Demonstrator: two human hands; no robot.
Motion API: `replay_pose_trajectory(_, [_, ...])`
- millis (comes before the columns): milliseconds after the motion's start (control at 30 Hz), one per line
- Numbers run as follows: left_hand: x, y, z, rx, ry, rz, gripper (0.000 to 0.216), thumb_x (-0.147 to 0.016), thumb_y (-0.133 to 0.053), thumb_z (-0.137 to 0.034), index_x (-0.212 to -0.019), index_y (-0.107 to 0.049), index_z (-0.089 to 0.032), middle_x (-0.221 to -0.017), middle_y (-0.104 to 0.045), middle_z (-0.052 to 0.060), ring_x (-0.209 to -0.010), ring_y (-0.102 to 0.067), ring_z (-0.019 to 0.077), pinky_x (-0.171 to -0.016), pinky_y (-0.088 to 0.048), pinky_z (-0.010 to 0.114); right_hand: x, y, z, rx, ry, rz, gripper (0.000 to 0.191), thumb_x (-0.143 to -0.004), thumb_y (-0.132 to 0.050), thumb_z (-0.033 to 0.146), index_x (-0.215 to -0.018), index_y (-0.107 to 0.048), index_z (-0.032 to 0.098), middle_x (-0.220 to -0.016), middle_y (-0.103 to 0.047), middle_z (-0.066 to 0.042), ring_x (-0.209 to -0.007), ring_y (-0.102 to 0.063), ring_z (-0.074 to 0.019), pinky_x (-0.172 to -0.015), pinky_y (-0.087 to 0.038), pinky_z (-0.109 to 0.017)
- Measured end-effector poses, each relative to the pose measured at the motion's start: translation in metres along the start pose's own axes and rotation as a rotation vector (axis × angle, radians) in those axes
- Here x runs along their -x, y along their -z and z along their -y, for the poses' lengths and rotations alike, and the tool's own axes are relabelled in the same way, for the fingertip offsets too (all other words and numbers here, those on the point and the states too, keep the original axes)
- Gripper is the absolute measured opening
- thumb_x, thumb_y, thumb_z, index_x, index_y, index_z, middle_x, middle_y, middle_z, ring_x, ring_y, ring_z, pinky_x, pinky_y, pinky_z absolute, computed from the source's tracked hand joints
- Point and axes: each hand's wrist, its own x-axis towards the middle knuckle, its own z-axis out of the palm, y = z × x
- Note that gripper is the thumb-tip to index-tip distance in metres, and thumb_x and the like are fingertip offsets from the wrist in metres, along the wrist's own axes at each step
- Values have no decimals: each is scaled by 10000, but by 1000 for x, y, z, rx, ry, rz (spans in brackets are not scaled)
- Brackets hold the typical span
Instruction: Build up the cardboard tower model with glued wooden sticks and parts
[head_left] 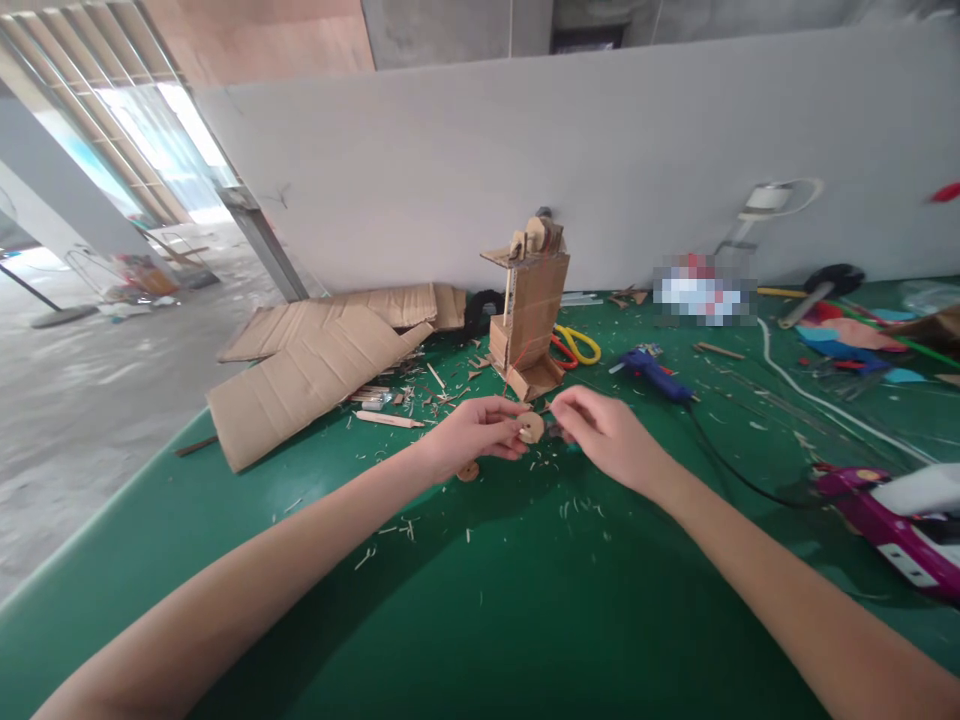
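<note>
Between thumb and fingers, my left hand [484, 432] grips a small round cardboard disc [531, 428] with small dark marks near its middle. Close to the disc's right side is my right hand [600, 425], its thumb and forefinger pinched together; whatever they hold is too small to make out. A second cardboard disc [468, 471] lies on the table below my left hand. Just beyond both hands stands an upright cardboard structure [538, 310] with round cardboard pieces on top and a thin red wire along it.
On the green table [480, 620], scraps surround a pencil-like stick [388, 419]. Cardboard sheets [315, 385] lie left. Yellow-handled scissors [579, 343], a blue glue gun [656, 375] with a black cord, and a magenta power strip [892, 530] are to the right. A white board [480, 170] stands behind.
</note>
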Motion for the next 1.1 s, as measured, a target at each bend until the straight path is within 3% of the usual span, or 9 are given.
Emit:
replay_pose_trajectory(100, [-2,1,1,41,-17,-73,110,-782,-649,-161,-848,-567,-128,-759,-638,26,-673,-636,95,-681,-524,239,-9,34,-11,573,45,-231,278,-873,-427,324,-1093,-535,193,-1003,-629,-113,-933,-558,-272,-703,-460,-393])
replay_pose_trajectory(233, [-2,1,0,88,-22,-130,111,-786,-646,-171,-795,-541,-137,-673,-605,-4,-648,-632,97,-640,-519,224,-21,70,-44,990,-181,-200,392,-838,-442,263,-1197,-481,110,-1106,-567,-215,-1010,-520,-355,-684,-451,-416])
replay_pose_trajectory(367, [-2,0,0,76,-11,-142,131,-794,-646,-211,-774,-542,-133,-603,-571,-19,-610,-625,95,-587,-505,200,-29,77,-77,1027,-388,-66,354,-837,-443,218,-1159,-495,80,-1024,-566,-223,-921,-580,-336,-666,-442,-396])
replay_pose_trajectory(567, [-6,3,1,107,36,-163,146,-823,-617,-237,-787,-554,-110,-677,-621,34,-630,-645,107,-630,-535,222,-34,73,-86,1091,-374,-224,337,-789,-477,170,-1087,-503,14,-1020,-518,-244,-964,-555,-366,-739,-424,-425])
replay_pose_trajectory(700, [-9,7,2,36,19,-182,160,-789,-650,-235,-774,-535,-124,-670,-579,4,-613,-615,93,-544,-522,193,-28,76,-80,917,-179,-367,397,-742,-541,221,-1098,-481,57,-1002,-536,-199,-931,-552,-310,-758,-430,-382])
replay_pose_trajectory(867, [-12,9,5,-61,-66,-248,199,-771,-659,-266,-781,-508,-136,-650,-536,-23,-553,-562,75,-454,-482,175,-13,70,-56,620,53,-481,209,-754,-521,259,-940,-504,166,-920,-553,-142,-873,-543,-272,-756,-436,-368])
replay_pose_trajectory(933, [-13,9,7,-86,-95,-278,204,-779,-649,-281,-831,-517,-134,-664,-544,-21,-552,-559,77,-463,-490,189,-7,65,-43,493,70,-517,200,-762,-550,331,-902,-498,198,-890,-564,-118,-821,-550,-263,-710,-443,-371])
replay_pose_trajectory(1000, [-14,9,10,-120,-122,-281,233,-790,-635,-295,-927,-534,-136,-696,-550,-18,-557,-559,81,-471,-500,206,0,57,-34,273,-22,-455,237,-774,-565,419,-883,-500,219,-761,-567,-59,-667,-551,-221,-610,-443,-350])
replay_pose_trajectory(1100, [-13,7,13,-187,-153,-261,268,-802,-613,-283,-1019,-543,-143,-709,-534,-25,-567,-562,83,-484,-512,215,8,44,-31,-80,-185,-211,294,-799,-535,493,-942,-527,237,-611,-521,15,-442,-466,-144,-454,-392,-303])
